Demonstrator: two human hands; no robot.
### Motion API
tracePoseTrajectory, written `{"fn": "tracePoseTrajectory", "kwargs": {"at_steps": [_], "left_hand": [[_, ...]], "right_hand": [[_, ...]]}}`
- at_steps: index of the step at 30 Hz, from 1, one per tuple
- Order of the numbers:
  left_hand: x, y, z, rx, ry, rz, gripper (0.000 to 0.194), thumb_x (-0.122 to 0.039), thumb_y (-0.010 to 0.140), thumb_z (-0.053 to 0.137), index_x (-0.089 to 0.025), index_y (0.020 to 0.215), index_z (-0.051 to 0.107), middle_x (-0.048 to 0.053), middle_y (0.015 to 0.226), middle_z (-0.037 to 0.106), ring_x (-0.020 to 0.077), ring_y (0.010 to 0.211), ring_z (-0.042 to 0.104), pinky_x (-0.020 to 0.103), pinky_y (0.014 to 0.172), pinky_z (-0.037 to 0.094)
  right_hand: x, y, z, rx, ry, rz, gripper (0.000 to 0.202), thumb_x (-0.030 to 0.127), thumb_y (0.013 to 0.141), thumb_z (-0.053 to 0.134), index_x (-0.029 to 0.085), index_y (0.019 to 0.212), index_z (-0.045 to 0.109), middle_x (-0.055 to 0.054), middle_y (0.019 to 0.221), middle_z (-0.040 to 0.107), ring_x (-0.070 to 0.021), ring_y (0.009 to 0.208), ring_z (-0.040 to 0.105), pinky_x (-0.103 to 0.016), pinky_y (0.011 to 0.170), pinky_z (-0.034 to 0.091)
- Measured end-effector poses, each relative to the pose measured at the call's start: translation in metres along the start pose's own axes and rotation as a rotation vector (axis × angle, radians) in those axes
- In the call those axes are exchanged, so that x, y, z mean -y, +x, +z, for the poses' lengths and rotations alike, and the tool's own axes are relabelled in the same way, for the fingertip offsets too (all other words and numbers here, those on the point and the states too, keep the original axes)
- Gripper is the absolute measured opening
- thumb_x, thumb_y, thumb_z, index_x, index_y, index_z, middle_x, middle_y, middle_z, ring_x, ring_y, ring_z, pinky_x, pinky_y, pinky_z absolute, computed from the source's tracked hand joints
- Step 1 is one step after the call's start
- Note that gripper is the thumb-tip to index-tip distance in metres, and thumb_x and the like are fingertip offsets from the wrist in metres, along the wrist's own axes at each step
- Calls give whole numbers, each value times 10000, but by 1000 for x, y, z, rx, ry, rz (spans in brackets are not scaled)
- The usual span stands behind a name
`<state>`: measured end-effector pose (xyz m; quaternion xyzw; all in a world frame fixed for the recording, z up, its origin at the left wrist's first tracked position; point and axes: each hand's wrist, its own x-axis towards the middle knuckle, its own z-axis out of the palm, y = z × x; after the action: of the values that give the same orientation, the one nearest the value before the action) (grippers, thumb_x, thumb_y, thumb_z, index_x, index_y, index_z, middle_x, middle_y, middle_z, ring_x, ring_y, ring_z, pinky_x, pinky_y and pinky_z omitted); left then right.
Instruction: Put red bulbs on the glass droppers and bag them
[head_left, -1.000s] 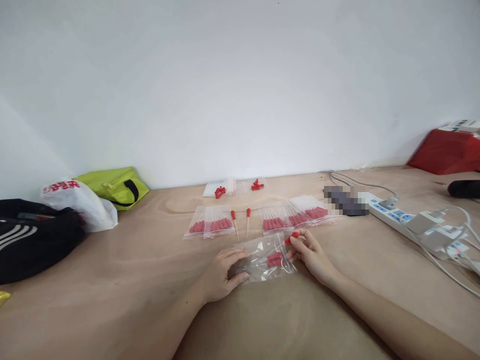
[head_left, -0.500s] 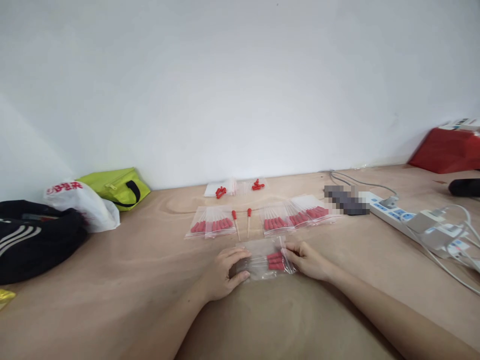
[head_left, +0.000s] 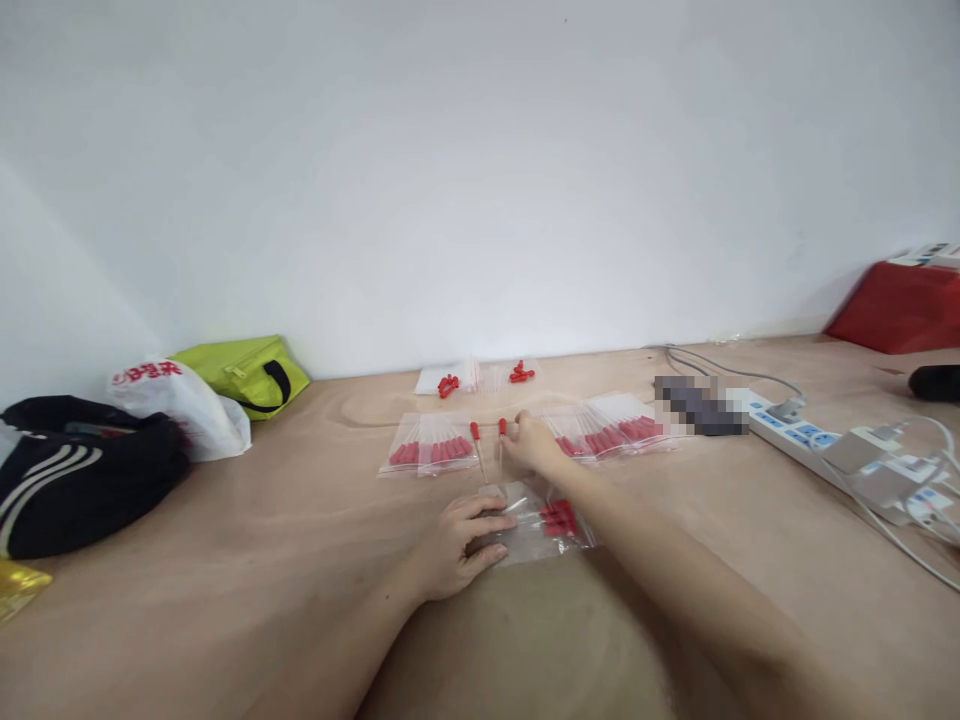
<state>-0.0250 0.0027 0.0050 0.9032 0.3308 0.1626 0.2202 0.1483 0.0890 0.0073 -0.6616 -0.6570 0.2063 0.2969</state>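
A clear zip bag (head_left: 525, 545) lies flat in front of me with several red-bulbed droppers (head_left: 559, 520) inside. The thumb and fingers of my left hand (head_left: 457, 545) hold its left end against the table. Beyond the bag, my right hand (head_left: 531, 445) reaches across with its fingers closed at a loose dropper (head_left: 502, 428), just below the red bulb; the hand partly hides the thin tube. Another loose dropper (head_left: 475, 432) lies to its left. Filled bags of droppers rest on both sides, one group to the left (head_left: 431, 450) and one to the right (head_left: 615, 432).
Small bags with red bulbs (head_left: 448, 385) lie by the wall. At left are a black bag (head_left: 105, 490), a white plastic bag (head_left: 180, 410) and a lime-green bag (head_left: 240, 370). A power strip (head_left: 795, 440) with cables and a red bag (head_left: 900, 310) are at right.
My right hand has let go of the zip bag's right end and moved forward and left to a loose dropper. My left hand has stayed on the bag. The view has shifted slightly.
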Motion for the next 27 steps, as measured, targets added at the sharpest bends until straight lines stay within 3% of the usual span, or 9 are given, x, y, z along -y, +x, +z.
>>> {"fn": "tracePoseTrajectory", "kwargs": {"at_steps": [3, 6, 11, 14, 17, 20, 23, 27], "left_hand": [[3, -1, 2, -6, -7, 7, 315, -282, 804, 517, -262, 1115, 565, 54, 1215, 512, 226, 1135, 442, 406, 957, 355], [5, -2, 4, -4, 7, 17, 325, -287, 810, 511, -267, 1132, 550, 54, 1218, 508, 230, 1141, 434, 412, 956, 350], [6, -3, 5, -4, 52, 33, 337, -296, 823, 496, -264, 1156, 528, 57, 1219, 504, 229, 1135, 435, 422, 950, 347], [6, -2, 5, -9, 72, 41, 355, -282, 824, 494, -263, 1178, 506, 57, 1224, 499, 226, 1141, 428, 423, 957, 338], [5, -1, 4, -4, 82, 38, 368, -267, 821, 493, -262, 1189, 496, 56, 1224, 497, 225, 1143, 426, 422, 962, 335], [3, 0, 2, 4, 86, 29, 383, -263, 820, 489, -252, 1203, 483, 62, 1221, 496, 230, 1141, 426, 424, 960, 337], [2, 0, 1, 4, 91, 10, 412, -272, 818, 490, -234, 1227, 458, 76, 1219, 495, 239, 1135, 426, 433, 954, 341], [2, -1, 1, 15, 81, 5, 401, -264, 824, 482, -251, 1224, 458, 64, 1236, 479, 235, 1145, 416, 430, 960, 336]], "right_hand": [[11, 13, 20, 11, -1, 51, 253, 97, 656, 560, 84, 906, 524, -193, 911, 600, -270, 876, 584, -317, 695, 415], [15, 20, 26, 1, 36, 78, 283, 49, 623, 563, 72, 902, 521, -206, 902, 598, -287, 876, 587, -326, 696, 423], [0, 21, -2, -119, 171, 52, 317, 98, 718, 447, 105, 1036, 437, -120, 844, 603, -199, 758, 597, -289, 638, 440], [-31, 2, -30, -226, 300, 34, 369, 202, 789, 363, 157, 1151, 306, -25, 801, 567, -125, 593, 570, -247, 534, 441], [-70, -31, -50, -425, 678, 1, 433, 330, 763, 450, 202, 1141, 280, 69, 646, 478, -88, 417, 475, -213, 399, 384], [-97, -61, -60, -505, 750, 21, 465, 370, 729, 528, 214, 1102, 298, 101, 563, 420, -76, 376, 434, -195, 362, 351], [-104, -75, -59, -523, 782, 36, 451, 396, 725, 546, 220, 1061, 302, 98, 570, 422, -84, 388, 456, -210, 372, 384], [-95, -76, -51, -464, 815, 14, 464, 424, 716, 559, 227, 1041, 292, 99, 562, 428, -98, 397, 473, -231, 377, 414]]}}
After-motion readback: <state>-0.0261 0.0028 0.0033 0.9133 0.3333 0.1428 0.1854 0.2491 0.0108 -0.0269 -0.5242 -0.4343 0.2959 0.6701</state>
